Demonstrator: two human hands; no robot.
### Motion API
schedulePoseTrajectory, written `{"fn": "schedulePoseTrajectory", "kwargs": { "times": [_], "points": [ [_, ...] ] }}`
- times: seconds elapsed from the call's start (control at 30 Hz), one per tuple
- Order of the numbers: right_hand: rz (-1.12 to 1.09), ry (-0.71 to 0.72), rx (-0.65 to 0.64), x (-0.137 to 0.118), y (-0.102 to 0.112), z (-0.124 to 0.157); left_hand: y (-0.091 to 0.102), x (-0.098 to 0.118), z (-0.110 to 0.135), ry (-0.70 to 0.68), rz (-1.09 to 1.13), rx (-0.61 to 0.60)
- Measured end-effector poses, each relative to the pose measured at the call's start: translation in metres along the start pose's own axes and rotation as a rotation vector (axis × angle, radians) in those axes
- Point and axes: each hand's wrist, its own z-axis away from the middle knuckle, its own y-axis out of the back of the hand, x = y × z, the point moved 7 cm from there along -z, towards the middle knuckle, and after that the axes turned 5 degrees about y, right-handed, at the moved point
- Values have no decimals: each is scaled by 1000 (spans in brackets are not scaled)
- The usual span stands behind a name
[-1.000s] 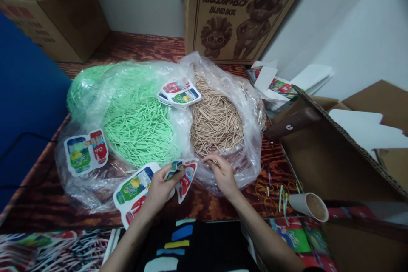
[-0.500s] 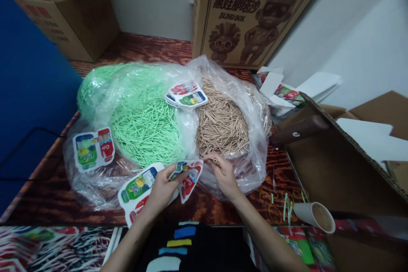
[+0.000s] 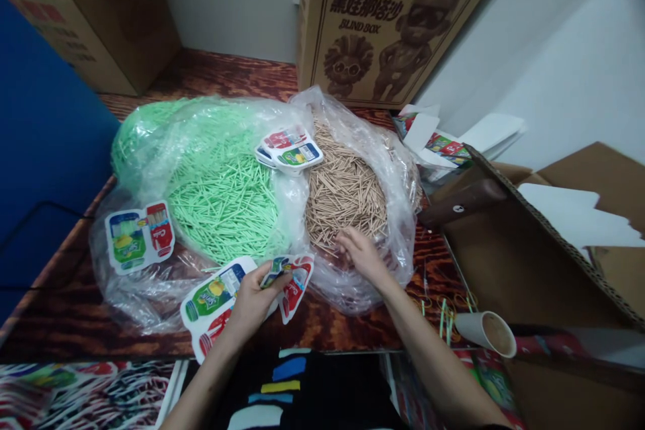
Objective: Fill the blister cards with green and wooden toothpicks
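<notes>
My left hand [image 3: 250, 301] is closed on a small printed card packet [image 3: 292, 281] with red and green drink pictures, held just above the table's near edge. My right hand [image 3: 359, 252] reaches into the pile of tan sticks [image 3: 345, 193] inside a clear plastic bag [image 3: 393, 168]; its fingers are curled down among the sticks, and what they hold cannot be made out. Beside it lies a heap of green sticks [image 3: 216, 191] in another clear bag. A second printed card [image 3: 214, 299] lies under my left hand.
More printed cards lie on the bags, one at the left [image 3: 138, 236] and a stack in the middle [image 3: 289, 149]. A paper cup [image 3: 486, 334] lies tipped at the right beside rubber bands [image 3: 436, 312]. Cardboard boxes stand behind [image 3: 398, 20] and at the right [image 3: 534, 248].
My right hand has moved from beside the packet forward into the tan sticks. My left hand stays on the packet.
</notes>
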Motion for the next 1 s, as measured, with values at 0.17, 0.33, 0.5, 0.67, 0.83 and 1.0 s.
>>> {"fn": "schedulePoseTrajectory", "kwargs": {
  "times": [0.17,0.33,0.5,0.67,0.83,1.0],
  "points": [
    [519,157,-116,-13,-28,-3,2,5,4,16,43,27],
    [874,164,-257,-21,-55,-1,3,5,4,26,66,40],
    [751,150,-261,-17,-53,-7,3,3,2,26,73,11],
    [-73,-101,-93,9,-19,-5,3,1,3,48,86,3],
    [-650,-147,109,13,-7,18,-5,-3,-1,36,54,-38],
    [-423,13,227,19,-13,37,-10,-6,-1,49,56,-42]
  ]
}}
